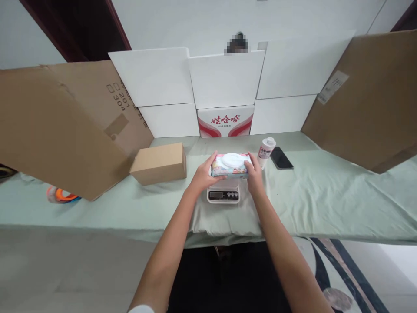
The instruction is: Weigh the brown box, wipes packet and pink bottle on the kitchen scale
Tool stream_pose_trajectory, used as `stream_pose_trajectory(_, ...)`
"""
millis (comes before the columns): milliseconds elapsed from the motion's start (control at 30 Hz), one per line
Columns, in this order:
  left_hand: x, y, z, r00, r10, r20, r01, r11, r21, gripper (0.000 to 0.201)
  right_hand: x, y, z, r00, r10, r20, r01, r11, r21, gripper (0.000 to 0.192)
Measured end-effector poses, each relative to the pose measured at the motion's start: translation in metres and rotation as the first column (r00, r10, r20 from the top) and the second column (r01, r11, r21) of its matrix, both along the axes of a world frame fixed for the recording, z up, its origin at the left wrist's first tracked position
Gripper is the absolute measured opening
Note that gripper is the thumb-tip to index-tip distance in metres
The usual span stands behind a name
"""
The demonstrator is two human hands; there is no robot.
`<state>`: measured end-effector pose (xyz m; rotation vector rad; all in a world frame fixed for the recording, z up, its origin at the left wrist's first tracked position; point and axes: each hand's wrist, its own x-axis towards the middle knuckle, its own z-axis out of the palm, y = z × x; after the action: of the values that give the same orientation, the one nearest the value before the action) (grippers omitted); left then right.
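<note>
My left hand (pixel 205 174) and right hand (pixel 254 174) grip the pack (pixel 230 166) by both ends, seemingly for balance; scale (pixel 223 196) below.

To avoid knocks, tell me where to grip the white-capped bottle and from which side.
Grip the white-capped bottle around its body, probably from the right: it stands upright, the right hand crowds its left, and the phone lies flat.

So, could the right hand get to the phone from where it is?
Probably, once it lets go: the right hand is on one end of the pack. The bottle stands between hand and phone, but the phone's near side looks unblocked.
</note>
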<state>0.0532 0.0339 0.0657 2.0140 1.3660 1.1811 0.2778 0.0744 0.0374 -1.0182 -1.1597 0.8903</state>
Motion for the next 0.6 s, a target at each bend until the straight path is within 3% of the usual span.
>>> stream_pose_trajectory(100,-0.021,0.001,-0.025,0.996,0.029,0.084,-0.022,0.996,-0.082,0.113,-0.019,0.001,-0.010,0.996,0.055,0.066,-0.057,0.998,0.030,0.077)
stream_pose_trajectory(267,-0.029,0.010,-0.062,0.931,-0.006,0.365,0.060,0.989,-0.137,0.127,-0.017,-0.002,-0.023,0.978,0.072,0.195,-0.108,0.978,0.180,0.075)
stream_pose_trajectory(400,-0.028,0.015,-0.069,0.908,-0.037,0.418,0.096,0.988,-0.120,0.123,-0.014,-0.001,-0.027,0.975,0.055,0.217,-0.106,0.967,0.230,0.069)
stream_pose_trajectory(600,-0.030,0.017,-0.069,0.893,-0.047,0.448,0.113,0.986,-0.122,0.128,-0.014,-0.004,-0.029,0.971,0.020,0.239,-0.086,0.959,0.270,0.064)
